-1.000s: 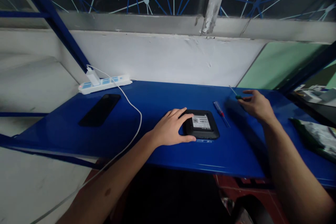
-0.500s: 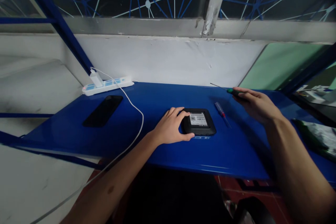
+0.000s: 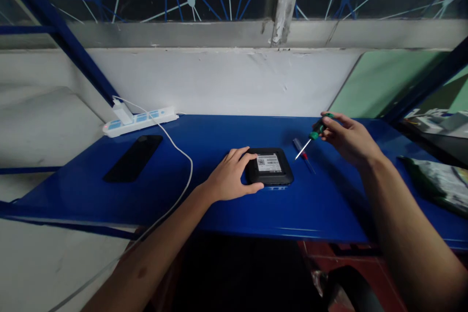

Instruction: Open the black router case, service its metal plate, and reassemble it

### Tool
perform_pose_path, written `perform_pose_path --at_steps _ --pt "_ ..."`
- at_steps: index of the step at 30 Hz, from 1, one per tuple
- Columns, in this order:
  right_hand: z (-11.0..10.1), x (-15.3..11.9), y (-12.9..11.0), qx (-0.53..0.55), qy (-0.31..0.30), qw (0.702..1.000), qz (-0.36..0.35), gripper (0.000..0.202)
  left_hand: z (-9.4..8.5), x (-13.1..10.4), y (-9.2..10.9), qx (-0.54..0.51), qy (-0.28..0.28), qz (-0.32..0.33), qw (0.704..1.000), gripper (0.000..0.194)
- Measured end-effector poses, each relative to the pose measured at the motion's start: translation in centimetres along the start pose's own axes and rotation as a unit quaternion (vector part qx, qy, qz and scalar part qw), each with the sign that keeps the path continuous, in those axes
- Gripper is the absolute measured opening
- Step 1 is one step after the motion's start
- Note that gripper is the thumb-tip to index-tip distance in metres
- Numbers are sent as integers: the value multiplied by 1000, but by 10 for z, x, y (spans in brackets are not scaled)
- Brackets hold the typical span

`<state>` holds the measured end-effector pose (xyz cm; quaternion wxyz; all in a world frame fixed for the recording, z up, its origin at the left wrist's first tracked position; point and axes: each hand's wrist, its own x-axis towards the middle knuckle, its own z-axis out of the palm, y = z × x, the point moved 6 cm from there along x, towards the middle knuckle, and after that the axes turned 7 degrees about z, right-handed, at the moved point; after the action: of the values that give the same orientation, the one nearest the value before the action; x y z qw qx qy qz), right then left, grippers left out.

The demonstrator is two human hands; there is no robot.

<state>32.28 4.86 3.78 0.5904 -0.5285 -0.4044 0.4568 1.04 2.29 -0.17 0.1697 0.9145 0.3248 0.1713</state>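
My left hand (image 3: pixel 229 174) grips the left side of a flat black box with a white label (image 3: pixel 272 174), fingers over the far edge and thumb at the near edge. The box lies on the blue table (image 3: pixel 234 217), label up. In my right hand (image 3: pixel 349 141) is a screwdriver (image 3: pixel 318 130) with a green and black handle. Its metal shaft slants down to the left, and the tip is in the air right of the box. A second screwdriver (image 3: pixel 300 148), with a clear handle and red collar, lies on the table beneath that tip.
A black phone (image 3: pixel 133 158) lies on the left. Behind it is a white power strip (image 3: pixel 142 121) with a plugged-in charger (image 3: pixel 122 112). The charger's white cable (image 3: pixel 187 158) crosses the table. A green and silver bag (image 3: pixel 437 183) is at the right edge, and a wall (image 3: pixel 226 83) stands behind.
The screwdriver in my right hand has swung from pointing left and slightly up to pointing down-left toward the box. My left hand stays on the box. The view has shifted slightly.
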Motion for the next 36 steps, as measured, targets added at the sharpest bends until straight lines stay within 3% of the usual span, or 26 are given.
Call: perform_pose_path --at_steps 12,23,31,36 --pt "14 -6 1 -41 -43 998 14 37 -1 0 2 6 -6 -3 1000 80" --pt "14 -6 -1 -113 -25 993 -27 40 -1 0 3 -9 -5 -3 1000 80" --pt "17 -49 -32 -166 45 971 -167 35 -1 1 4 -2 -18 -11 1000 82" --pt "11 -80 -37 -168 60 967 -180 41 -1 1 1 0 -14 -17 1000 83"
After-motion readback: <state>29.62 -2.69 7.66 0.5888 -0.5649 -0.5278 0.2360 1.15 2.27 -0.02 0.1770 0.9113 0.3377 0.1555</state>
